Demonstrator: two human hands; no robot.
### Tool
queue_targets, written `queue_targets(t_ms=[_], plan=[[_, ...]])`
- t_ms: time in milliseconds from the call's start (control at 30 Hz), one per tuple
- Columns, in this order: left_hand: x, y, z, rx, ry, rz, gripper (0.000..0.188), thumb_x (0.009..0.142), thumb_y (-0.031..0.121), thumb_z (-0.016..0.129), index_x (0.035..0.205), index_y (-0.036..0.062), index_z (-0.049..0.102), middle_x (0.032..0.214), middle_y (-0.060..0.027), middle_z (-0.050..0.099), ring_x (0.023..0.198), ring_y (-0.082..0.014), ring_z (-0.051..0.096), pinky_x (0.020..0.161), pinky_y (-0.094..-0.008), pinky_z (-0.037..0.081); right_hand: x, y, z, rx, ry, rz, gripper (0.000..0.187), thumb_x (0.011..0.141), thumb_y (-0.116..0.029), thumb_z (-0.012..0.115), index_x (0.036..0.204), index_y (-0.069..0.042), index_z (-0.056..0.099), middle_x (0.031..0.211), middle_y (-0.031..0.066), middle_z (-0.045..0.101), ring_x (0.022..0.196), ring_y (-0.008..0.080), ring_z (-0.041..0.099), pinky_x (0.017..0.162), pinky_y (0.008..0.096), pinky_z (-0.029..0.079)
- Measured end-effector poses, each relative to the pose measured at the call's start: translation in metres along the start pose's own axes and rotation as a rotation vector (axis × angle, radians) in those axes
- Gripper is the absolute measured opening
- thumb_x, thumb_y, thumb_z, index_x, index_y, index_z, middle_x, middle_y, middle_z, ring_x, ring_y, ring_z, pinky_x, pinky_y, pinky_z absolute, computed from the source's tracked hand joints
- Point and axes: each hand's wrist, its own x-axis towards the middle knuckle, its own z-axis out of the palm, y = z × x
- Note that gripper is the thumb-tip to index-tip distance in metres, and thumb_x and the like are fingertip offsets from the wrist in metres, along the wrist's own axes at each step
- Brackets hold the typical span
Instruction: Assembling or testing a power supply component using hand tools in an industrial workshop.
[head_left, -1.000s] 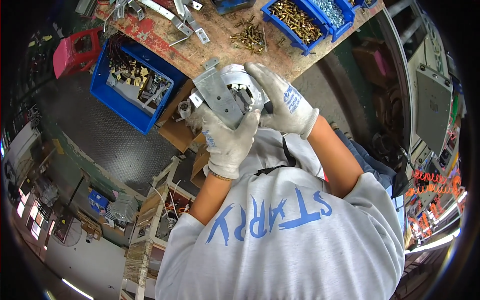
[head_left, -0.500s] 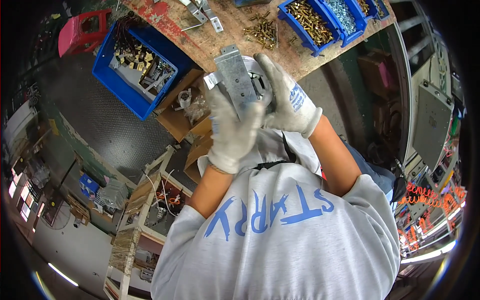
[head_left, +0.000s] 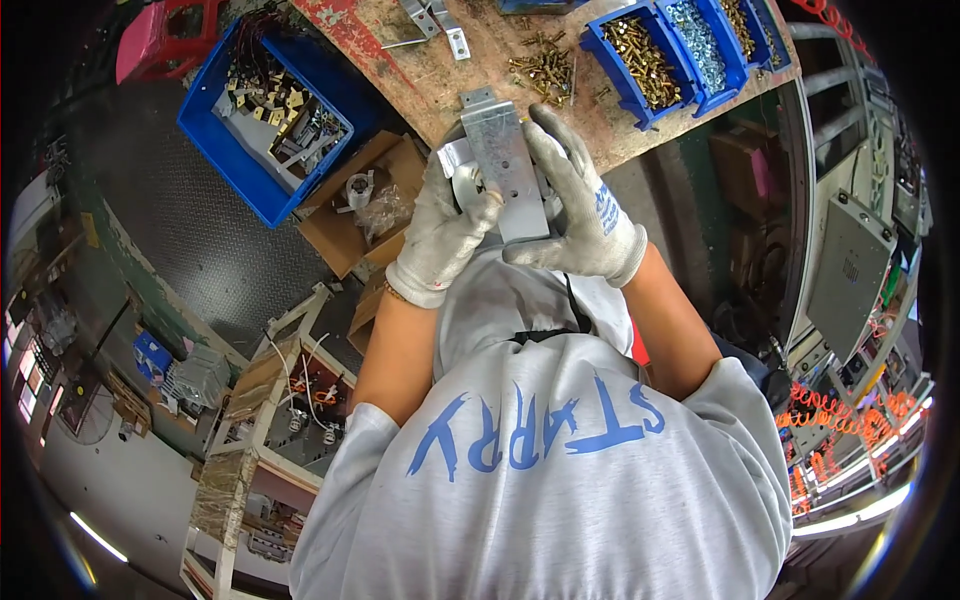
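Both long edges of the metal bracket (head_left: 512, 165), upper centre of the frame, look stiff and smooth, probably the best hold; the left hand (head_left: 440, 225) grasps its left side, the right hand (head_left: 585, 215) curves alongside, grip unclear.

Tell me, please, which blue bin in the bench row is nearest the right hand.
The leftmost bin, holding brass-coloured screws; the others stand farther right.

The metal bracket (head_left: 503, 150) partly hides the round part (head_left: 464, 188).
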Motion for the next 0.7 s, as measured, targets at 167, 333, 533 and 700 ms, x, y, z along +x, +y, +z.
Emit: queue_targets(t_ms=[167,333,533,700], plan=[[0.004,0.022,0.011,-0.163,0.015,-0.043,0.071,0.084,0.012,0.074,0.142,0.0025,0.035,0.125,-0.0078,0.053,0.112,-0.0154,0.053,0.095,-0.0308,0.047,0.0,-0.003,0.003,0.046,0.091,-0.051,0.112,0.057,-0.031,0.092,0.146,0.001,0.032,0.149,0.0272,0.031,0.142,0.0476,0.022,0.114,0.0554,0.023],[0.009,0.027,0.009,-0.127,-0.018,0.002,0.077,0.081,0.014,0.077,0.141,-0.0028,0.033,0.128,-0.011,0.052,0.115,-0.0164,0.052,0.098,-0.0322,0.046,0.011,-0.007,-0.011,-0.066,0.081,-0.048,0.115,0.05,-0.039,0.089,0.144,-0.001,0.035,0.149,0.0246,0.034,0.14,0.0479,0.026,0.113,0.0582,0.022],[0.006,0.017,0.0,-0.128,-0.066,0.05,0.082,0.079,0.022,0.081,0.142,-0.0015,0.034,0.129,-0.0107,0.051,0.115,-0.0165,0.051,0.097,-0.032,0.046,0.051,-0.026,-0.037,-0.45,-0.238,-0.107,0.105,0.051,-0.037,0.085,0.141,-0.006,0.041,0.144,0.0225,0.039,0.136,0.0403,0.036,0.113,0.0578,0.023],[0.009,0.006,0.0,-0.046,-0.022,0.163,0.077,0.085,0.037,0.076,0.142,0.003,0.038,0.132,-0.0095,0.049,0.117,-0.0156,0.05,0.097,-0.0299,0.045,0.047,-0.015,-0.036,-0.241,-0.112,-0.211,0.104,0.051,-0.031,0.088,0.141,-0.004,0.041,0.135,0.026,0.044,0.128,0.042,0.044,0.11,0.0593,0.028]])
